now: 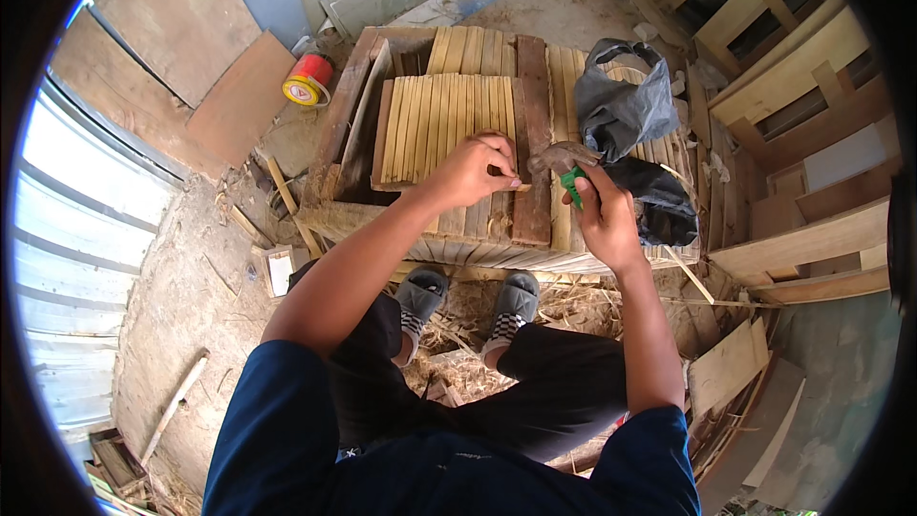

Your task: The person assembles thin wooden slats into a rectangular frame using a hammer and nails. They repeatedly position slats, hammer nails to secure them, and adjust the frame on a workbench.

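My right hand (608,220) grips a hammer (564,157) close to its head; part of the green handle shows beside the fingers. The metal head hovers over a dark brown plank (535,115) that crosses a wooden crate-like bench (334,215). To the left, the fingers of my left hand (475,170) are pinched together at the right edge of a panel of narrow yellowish slats (444,124). A small brownish bit shows at those fingertips, too small to name. The panel lies on the bench, beside an open compartment.
Black plastic bags (626,100) lie on the bench's right end. A red and yellow bucket (307,79) stands at the back left. Wooden frames (812,67) lean along the right. Loose sticks and shavings litter the ground around my sandals (517,297).
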Tool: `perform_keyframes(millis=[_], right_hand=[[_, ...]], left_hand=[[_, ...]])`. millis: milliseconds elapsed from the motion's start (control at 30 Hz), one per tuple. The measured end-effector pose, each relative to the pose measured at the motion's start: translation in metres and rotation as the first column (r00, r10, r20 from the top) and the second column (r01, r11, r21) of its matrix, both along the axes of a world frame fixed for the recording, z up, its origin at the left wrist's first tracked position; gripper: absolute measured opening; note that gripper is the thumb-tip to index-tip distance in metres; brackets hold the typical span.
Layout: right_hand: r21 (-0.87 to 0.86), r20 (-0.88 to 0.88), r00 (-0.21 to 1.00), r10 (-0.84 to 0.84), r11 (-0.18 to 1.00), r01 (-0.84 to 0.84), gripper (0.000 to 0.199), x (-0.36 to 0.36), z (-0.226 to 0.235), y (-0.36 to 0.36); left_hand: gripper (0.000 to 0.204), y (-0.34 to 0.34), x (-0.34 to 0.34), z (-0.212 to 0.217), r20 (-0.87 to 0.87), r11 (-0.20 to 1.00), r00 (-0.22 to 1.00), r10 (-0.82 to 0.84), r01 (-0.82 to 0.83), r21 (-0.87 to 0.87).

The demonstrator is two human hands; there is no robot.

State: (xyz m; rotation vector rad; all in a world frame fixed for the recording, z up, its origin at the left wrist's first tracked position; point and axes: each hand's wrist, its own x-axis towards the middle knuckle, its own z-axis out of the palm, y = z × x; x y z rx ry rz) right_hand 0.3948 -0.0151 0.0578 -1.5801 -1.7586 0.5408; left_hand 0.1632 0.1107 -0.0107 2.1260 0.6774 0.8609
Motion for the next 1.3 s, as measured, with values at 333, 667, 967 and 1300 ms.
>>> perform_keyframes(millis=[333,667,967,1300], right_hand=[[0.169,0.017,1.0,0.009,0.986,-0.011,0.024,-0.016,0.002,-0.003],[0.246,0.138,0.99,0.043,0.966,-0.076,0.024,-0.02,-0.003,-0.003],[0.27,0.137,0.99,0.021,0.961,-0.058,0.022,-0.021,-0.004,-0.005],[0.271,0.092,0.996,0.012,0.962,-0.037,0.02,-0.015,-0.006,-0.005]], left_hand=[[0.019,0.0,-0.001,0.003,-0.024,0.998,1.0,0.007,-0.005,0.059],[0.019,0.001,0.0,-0.001,0.046,0.995,0.999,-0.001,-0.004,0.099],[0.02,0.0,0.0,0.0,0.024,0.995,1.0,0.018,-0.02,0.097],[0.022,0.001,-0.003,0.002,-0.023,0.999,1.0,-0.002,0.003,0.04]])
